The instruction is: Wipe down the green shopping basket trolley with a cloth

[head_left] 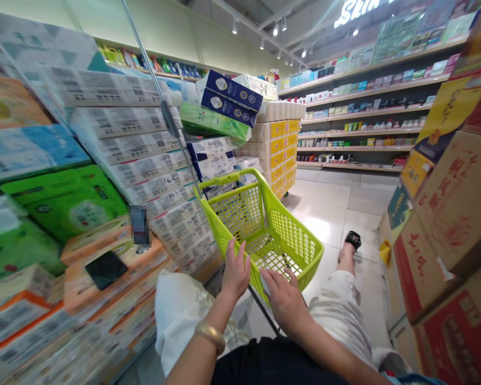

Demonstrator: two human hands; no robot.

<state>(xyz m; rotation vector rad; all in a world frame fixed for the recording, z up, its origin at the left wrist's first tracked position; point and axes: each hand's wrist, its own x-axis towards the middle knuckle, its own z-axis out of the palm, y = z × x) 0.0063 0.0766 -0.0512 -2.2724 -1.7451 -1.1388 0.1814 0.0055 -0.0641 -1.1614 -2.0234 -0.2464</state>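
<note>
A lime-green shopping basket cart (300, 227) stands in front of my knees, and no goods show inside it. My left hand (236, 270) is open at its near rim, fingers stretched forward and holding nothing. Beside it, my right hand (284, 297) is closed, with bent fingers over a small white thing (265, 283) that looks like paper or tissue; most of it is hidden under the fingers. Whether either hand touches the rim, I cannot tell. A gold bangle (210, 338) circles my left wrist.
On the left rise stacked tissue packs (144, 160); a dark flat phone-like slab (106, 269) lies on an orange pack. A thin metal pole (148, 64) slants up there. Cardboard boxes (452, 198) line the right side. Product shelves (364, 109) stand beyond the tiled floor (324, 195).
</note>
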